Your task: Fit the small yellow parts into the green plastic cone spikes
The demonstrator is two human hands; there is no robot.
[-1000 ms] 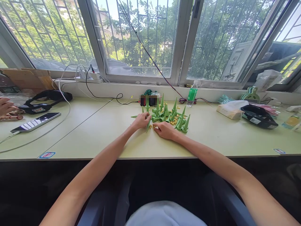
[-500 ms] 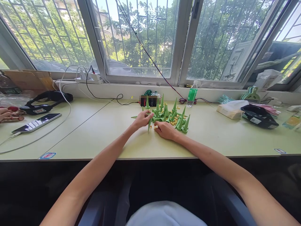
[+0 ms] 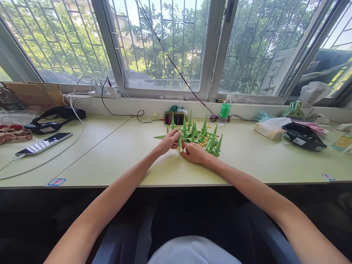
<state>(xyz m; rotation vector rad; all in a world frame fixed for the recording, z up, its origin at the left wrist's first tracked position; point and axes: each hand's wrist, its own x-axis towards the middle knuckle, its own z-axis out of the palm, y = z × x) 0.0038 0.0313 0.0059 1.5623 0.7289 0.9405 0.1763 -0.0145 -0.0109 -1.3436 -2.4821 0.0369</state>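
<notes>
My left hand (image 3: 169,141) is closed on a green plastic spike (image 3: 180,143), a hollow cone held with its tip pointing down. Beside it, my right hand (image 3: 194,152) has its fingers bent together close to the spike; whatever they pinch is hidden. Behind both hands lies a cluster of similar green spikes (image 3: 204,124), some upright and others on their sides. Small yellow pieces (image 3: 205,141) are scattered among them on the pale table (image 3: 170,170).
A dark device (image 3: 178,118) with a cable stands behind the spikes, and a green-labelled bottle (image 3: 224,110) is to its right. Farther right are a tissue pack (image 3: 271,127) and a black headset (image 3: 304,136). At left lie a phone (image 3: 44,143) and another headset (image 3: 45,123).
My left hand has brought the green spike rightward, up against my right fingers. The right hand has hardly moved. At the far left, another person's hand has gone out of view.
</notes>
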